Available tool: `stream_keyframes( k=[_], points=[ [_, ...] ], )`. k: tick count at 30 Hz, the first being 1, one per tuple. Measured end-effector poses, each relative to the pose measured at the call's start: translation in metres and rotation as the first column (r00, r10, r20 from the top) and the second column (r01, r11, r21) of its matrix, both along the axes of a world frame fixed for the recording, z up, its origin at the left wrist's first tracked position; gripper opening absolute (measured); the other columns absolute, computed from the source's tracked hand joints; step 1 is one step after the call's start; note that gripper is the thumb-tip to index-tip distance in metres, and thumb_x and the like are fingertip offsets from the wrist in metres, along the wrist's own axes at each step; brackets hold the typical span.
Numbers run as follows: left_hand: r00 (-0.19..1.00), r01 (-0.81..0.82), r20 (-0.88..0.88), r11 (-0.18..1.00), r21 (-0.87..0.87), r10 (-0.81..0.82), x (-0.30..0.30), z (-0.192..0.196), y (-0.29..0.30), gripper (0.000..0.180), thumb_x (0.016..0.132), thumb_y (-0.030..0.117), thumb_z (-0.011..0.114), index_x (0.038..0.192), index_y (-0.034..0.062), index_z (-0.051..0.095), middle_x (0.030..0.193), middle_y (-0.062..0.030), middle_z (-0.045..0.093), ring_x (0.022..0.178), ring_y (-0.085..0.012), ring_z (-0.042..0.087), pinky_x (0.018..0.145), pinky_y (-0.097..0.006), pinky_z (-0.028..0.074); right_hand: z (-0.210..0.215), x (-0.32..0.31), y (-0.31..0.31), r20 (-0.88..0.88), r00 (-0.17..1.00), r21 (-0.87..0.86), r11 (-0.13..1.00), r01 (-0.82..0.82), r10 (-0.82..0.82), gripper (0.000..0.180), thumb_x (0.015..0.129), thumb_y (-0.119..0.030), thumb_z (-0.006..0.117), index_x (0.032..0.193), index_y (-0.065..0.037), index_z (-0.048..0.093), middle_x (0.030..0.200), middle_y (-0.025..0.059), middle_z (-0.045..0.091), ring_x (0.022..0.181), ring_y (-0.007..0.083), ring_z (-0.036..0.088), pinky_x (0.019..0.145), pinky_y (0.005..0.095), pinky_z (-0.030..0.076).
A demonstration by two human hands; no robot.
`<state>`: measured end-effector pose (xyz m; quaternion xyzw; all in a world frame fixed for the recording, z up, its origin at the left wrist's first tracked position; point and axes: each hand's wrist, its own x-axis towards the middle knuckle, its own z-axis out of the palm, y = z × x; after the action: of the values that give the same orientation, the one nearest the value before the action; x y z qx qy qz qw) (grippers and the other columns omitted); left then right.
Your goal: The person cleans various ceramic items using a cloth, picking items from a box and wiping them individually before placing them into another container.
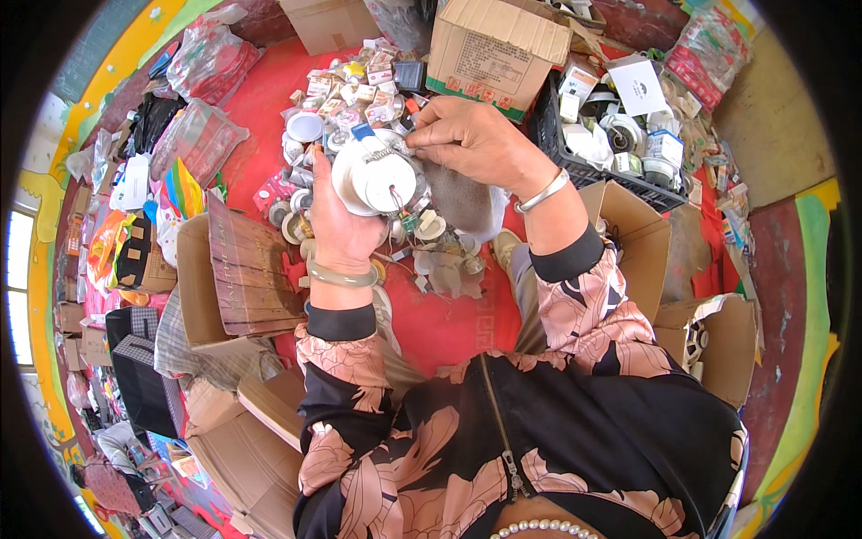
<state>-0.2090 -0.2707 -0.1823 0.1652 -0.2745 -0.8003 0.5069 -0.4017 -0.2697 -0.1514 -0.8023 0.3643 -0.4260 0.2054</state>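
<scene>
A white round recessed downlight [373, 180] is raised above the heap, its back and a small wired circuit piece [409, 218] showing. My left hand [346, 229] is closed around its lower left side. At its upper right rim, the thumb and fingers of my right hand [480, 139] pinch beside a coiled metal spring clip [386, 151]. A blue-sleeved clip [362, 132] stands at the top rim. Just below my right hand is a greyish translucent plastic bag [462, 198]; whether my fingers also touch it is hidden.
Below lie piled lamp parts and small boxes [368, 85] on a red floor covering [449, 328]. A black crate [584, 166] of fittings stands at the right, a printed carton [494, 54] behind. Open cardboard boxes [238, 269] flank my legs. Bagged goods [197, 139] line the left.
</scene>
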Motion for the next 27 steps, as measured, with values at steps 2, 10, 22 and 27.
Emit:
stream_keyframes(
  k=[2, 10, 22, 27],
  points=[
    [0.994, -0.085, 0.068, 0.996, 0.018, 0.083, -0.003, 0.005, 0.001, 0.06, 0.093, 0.051, 0.025, 0.122, 0.0009, 0.043, 0.115, -0.0108, 0.054, 0.105, -0.0244, 0.054, 0.09, -0.038, 0.044, 0.001, 0.005, 0.001, -0.007, 0.999, -0.081, 0.995, 0.052, -0.053, 0.014, 0.073, 0.0, 0.064, 0.087, 0.002, 0.065, 0.083, 0.0067, 0.06, 0.079, 0.0161, 0.056, 0.071, 0.0256, 0.045],
    [0.999, 0.003, 0.052, 0.997, 0.077, -0.007, -0.011, -0.002, 0.004, 0.052, 0.094, 0.046, 0.029, 0.123, 0.0047, 0.042, 0.111, -0.0098, 0.056, 0.1, -0.0238, 0.057, 0.087, -0.039, 0.047, 0.003, 0.013, 0.0, 0.25, 0.952, 0.181, 0.974, 0.135, -0.179, 0.019, 0.068, -0.01, 0.069, 0.084, -0.002, 0.061, 0.074, 0.0077, 0.06, 0.07, 0.0151, 0.055, 0.068, 0.0283, 0.044],
    [0.991, -0.018, 0.134, 1.0, 0.016, 0.016, -0.006, -0.013, 0.001, 0.047, 0.093, 0.041, 0.041, 0.116, 0.0005, 0.047, 0.107, -0.0102, 0.057, 0.098, -0.0205, 0.058, 0.085, -0.035, 0.047, -0.007, 0.009, -0.003, 0.05, 0.979, 0.467, 0.871, 0.151, -0.196, 0.025, 0.075, -0.018, 0.06, 0.089, 0.002, 0.064, 0.069, 0.0049, 0.061, 0.065, 0.0089, 0.052, 0.063, 0.0246, 0.043],
    [0.986, -0.108, 0.139, 0.989, 0.098, 0.094, -0.009, -0.009, -0.003, 0.049, 0.094, 0.042, 0.031, 0.119, 0.0022, 0.047, 0.11, -0.0101, 0.059, 0.1, -0.0242, 0.057, 0.087, -0.038, 0.046, -0.021, -0.015, -0.015, -0.051, 0.875, 0.143, 0.864, 0.483, -0.481, 0.019, 0.071, -0.02, 0.06, 0.08, -0.004, 0.066, 0.076, 0.0147, 0.064, 0.068, 0.0273, 0.061, 0.063, 0.0331, 0.048]
  ],
)
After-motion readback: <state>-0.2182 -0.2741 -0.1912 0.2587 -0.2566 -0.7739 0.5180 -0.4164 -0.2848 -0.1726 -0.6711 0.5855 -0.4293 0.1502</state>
